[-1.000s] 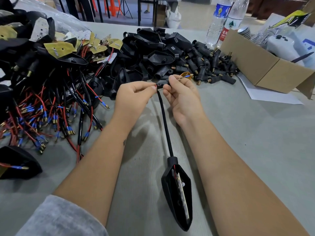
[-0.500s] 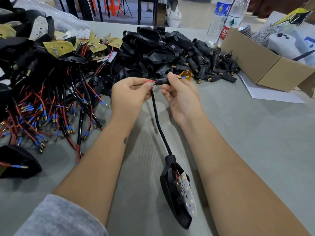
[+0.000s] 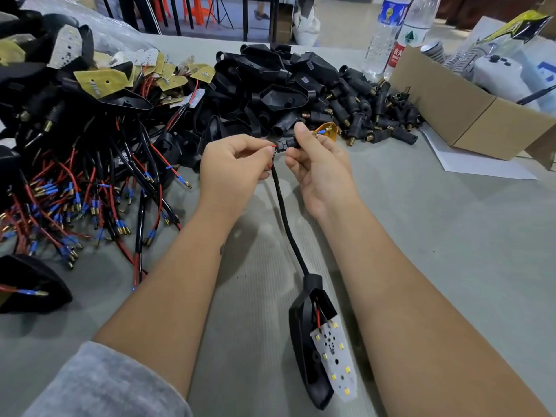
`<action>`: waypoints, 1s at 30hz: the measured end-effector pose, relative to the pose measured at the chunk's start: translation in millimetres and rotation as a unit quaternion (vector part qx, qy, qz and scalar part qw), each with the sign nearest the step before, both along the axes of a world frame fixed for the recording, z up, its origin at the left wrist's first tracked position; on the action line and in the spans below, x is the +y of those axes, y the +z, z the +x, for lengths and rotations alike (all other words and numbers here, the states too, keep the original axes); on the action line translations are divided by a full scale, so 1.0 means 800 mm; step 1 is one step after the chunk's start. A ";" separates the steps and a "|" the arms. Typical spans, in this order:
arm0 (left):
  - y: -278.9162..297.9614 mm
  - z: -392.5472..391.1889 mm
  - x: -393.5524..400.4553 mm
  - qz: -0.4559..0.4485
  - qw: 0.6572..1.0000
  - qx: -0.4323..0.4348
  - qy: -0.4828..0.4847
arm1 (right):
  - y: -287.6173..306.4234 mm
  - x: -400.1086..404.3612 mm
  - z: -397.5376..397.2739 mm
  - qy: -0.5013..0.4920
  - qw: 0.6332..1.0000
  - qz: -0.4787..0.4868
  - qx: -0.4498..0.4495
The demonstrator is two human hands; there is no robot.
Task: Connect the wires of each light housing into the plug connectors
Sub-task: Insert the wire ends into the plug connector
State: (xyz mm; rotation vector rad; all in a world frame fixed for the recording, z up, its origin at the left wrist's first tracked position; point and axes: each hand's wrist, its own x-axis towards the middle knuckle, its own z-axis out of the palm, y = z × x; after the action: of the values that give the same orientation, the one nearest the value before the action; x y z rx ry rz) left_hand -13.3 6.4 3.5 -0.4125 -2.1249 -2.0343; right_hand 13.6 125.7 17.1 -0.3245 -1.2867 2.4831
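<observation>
Left hand (image 3: 233,164) pinches red wire (image 3: 272,145); right hand (image 3: 319,164) grips plug connector (image 3: 285,145), long axis left–right; light housing (image 3: 313,353) lies lengthwise near, cable end pointing far.

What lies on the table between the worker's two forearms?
In the head view, a black cable runs down from the plug that both hands hold to the light housing, whose LED board faces up.
</observation>
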 end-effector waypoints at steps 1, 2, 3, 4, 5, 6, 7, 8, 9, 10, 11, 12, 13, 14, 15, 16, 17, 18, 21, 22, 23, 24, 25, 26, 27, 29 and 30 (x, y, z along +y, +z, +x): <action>0.000 0.000 0.001 -0.003 1.000 -0.001 -0.002 | 0.000 0.000 0.000 -0.004 1.000 -0.004 0.000; -0.001 0.001 0.002 -0.004 1.000 -0.003 -0.007 | 0.000 0.000 0.000 -0.009 1.000 -0.008 0.001; -0.002 0.001 0.002 -0.011 1.000 -0.003 -0.014 | 0.000 0.000 -0.001 -0.015 1.000 -0.009 0.002; -0.003 0.002 0.003 -0.026 0.999 0.000 -0.020 | -0.001 -0.001 -0.001 -0.020 1.000 -0.008 0.003; -0.004 0.002 0.004 -0.045 0.999 0.003 -0.020 | -0.001 -0.001 -0.001 -0.023 1.000 -0.004 0.005; -0.005 0.001 0.004 -0.061 0.998 0.005 -0.016 | -0.002 -0.001 -0.001 -0.023 1.000 0.001 0.008; -0.006 0.000 0.005 -0.068 0.998 0.003 -0.010 | -0.003 -0.002 -0.002 -0.022 1.000 0.006 0.011; -0.006 -0.001 0.005 -0.063 0.998 -0.003 -0.009 | -0.003 -0.002 -0.002 -0.020 1.000 0.010 0.014; -0.005 -0.002 0.005 -0.050 0.999 -0.013 -0.009 | -0.003 -0.002 -0.002 -0.018 1.000 0.014 0.015; -0.005 -0.002 0.005 -0.038 0.999 -0.022 -0.004 | -0.003 -0.002 -0.002 -0.016 1.000 0.017 0.016; -0.005 -0.002 0.005 -0.032 0.999 -0.026 0.007 | -0.002 -0.002 -0.002 -0.016 1.000 0.017 0.016; -0.006 -0.003 0.004 -0.035 0.999 -0.028 0.022 | -0.002 -0.002 -0.002 -0.015 1.000 0.015 0.015; -0.006 -0.004 0.003 -0.043 0.998 -0.029 0.032 | -0.001 -0.002 -0.002 -0.015 1.000 0.012 0.015; -0.006 -0.004 0.002 -0.049 0.998 -0.029 0.034 | -0.001 -0.001 -0.002 -0.015 1.000 0.010 0.015; -0.006 -0.003 0.003 -0.052 0.998 -0.024 0.032 | -0.001 -0.001 -0.002 -0.014 1.000 0.011 0.015; -0.006 -0.002 0.003 -0.056 0.998 -0.009 0.030 | -0.001 -0.001 -0.002 -0.013 1.000 0.015 0.013; -0.006 -0.001 0.004 -0.068 0.997 0.015 0.028 | -0.002 -0.001 -0.002 -0.012 1.000 0.023 0.011; -0.006 0.000 0.004 -0.083 0.995 0.040 0.027 | -0.002 0.000 -0.002 -0.009 0.999 0.035 0.008; -0.004 0.005 0.005 -0.119 0.989 0.083 0.027 | -0.003 0.001 -0.002 0.001 0.997 0.079 0.003; -0.004 0.005 0.004 -0.121 0.988 0.087 0.026 | -0.003 0.001 -0.002 0.004 0.995 0.095 0.003; -0.003 0.006 0.004 -0.121 0.988 0.086 0.026 | -0.004 0.001 -0.002 0.005 0.994 0.108 0.000; -0.002 0.006 0.004 -0.121 0.989 0.084 0.029 | -0.004 0.002 -0.003 0.003 0.993 0.116 -0.005; -0.001 0.007 0.005 -0.124 0.988 0.080 0.034 | -0.004 0.002 -0.003 -0.001 0.993 0.118 -0.010; -0.001 0.007 0.005 -0.131 0.988 0.075 0.039 | -0.004 0.002 -0.004 -0.006 0.993 0.114 -0.014; -0.001 0.007 0.004 -0.143 0.986 0.069 0.042 | -0.004 0.003 -0.005 -0.009 0.994 0.107 -0.017; -0.003 0.007 0.005 -0.169 0.984 0.054 0.030 | -0.004 0.005 -0.005 -0.010 0.996 0.082 -0.018; -0.004 0.007 0.005 -0.178 0.983 0.050 0.019 | -0.004 0.006 -0.005 -0.003 0.998 0.062 -0.016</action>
State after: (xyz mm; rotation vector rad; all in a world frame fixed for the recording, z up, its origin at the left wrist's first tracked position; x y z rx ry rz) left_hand -8.0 10.2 -0.1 -0.5049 -2.4146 -1.5742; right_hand 9.7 130.5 13.8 -0.3386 -1.4414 2.3885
